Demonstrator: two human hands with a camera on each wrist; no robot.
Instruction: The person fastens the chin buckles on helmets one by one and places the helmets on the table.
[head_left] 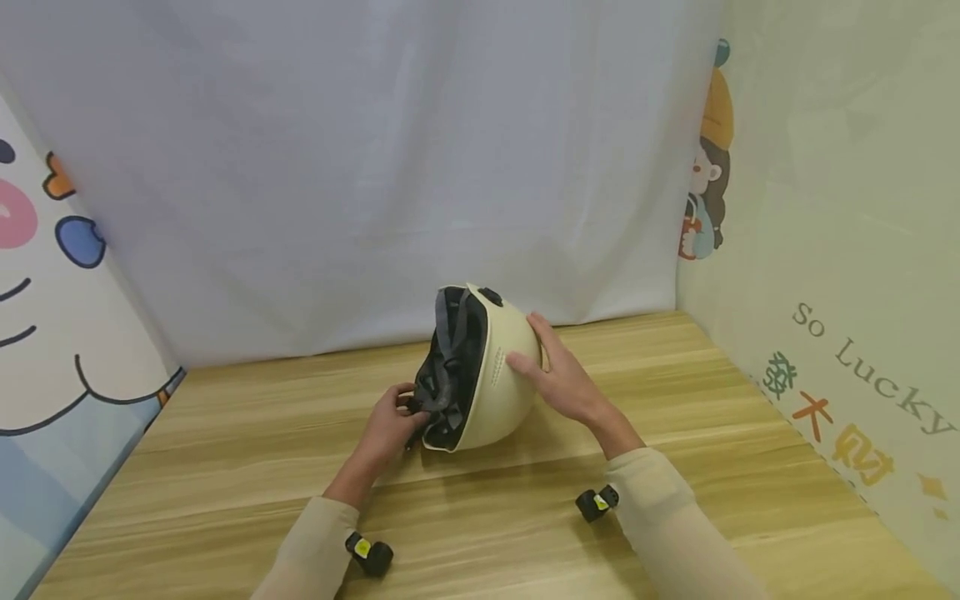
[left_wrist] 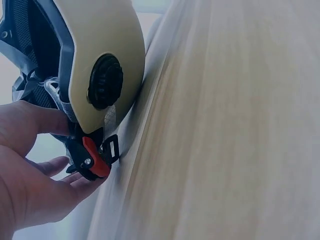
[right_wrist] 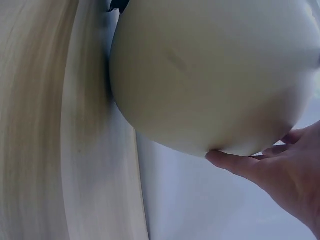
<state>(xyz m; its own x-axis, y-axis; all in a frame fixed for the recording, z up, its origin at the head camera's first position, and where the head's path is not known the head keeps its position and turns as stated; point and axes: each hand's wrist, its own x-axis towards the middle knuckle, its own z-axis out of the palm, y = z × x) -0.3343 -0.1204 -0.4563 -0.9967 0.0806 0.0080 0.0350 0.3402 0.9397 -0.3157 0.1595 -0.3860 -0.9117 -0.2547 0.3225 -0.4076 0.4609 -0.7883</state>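
A cream helmet [head_left: 510, 392] is tipped on its side on the wooden table, its dark padded inside [head_left: 457, 367] turned to the left. My right hand [head_left: 566, 383] holds the back of the shell, thumb and fingers spread over its curve. At the helmet's open side, my left hand [head_left: 390, 429] grips the strap buckle [left_wrist: 87, 159], which is black with a red tab [left_wrist: 95, 156]. The thumb lies by the rim and the fingertips are under the buckle. Grey straps [head_left: 450, 333] lie bunched across the opening. A black round knob [left_wrist: 106, 81] sits on the shell near the rim.
The wood-grain table [head_left: 255, 467] runs back to a hanging white cloth [head_left: 375, 167]. A panel with cartoon prints [head_left: 82, 333] stands at the left, a pale wall with lettering [head_left: 840, 350] at the right. Each sleeve carries a small black camera [head_left: 596, 504].
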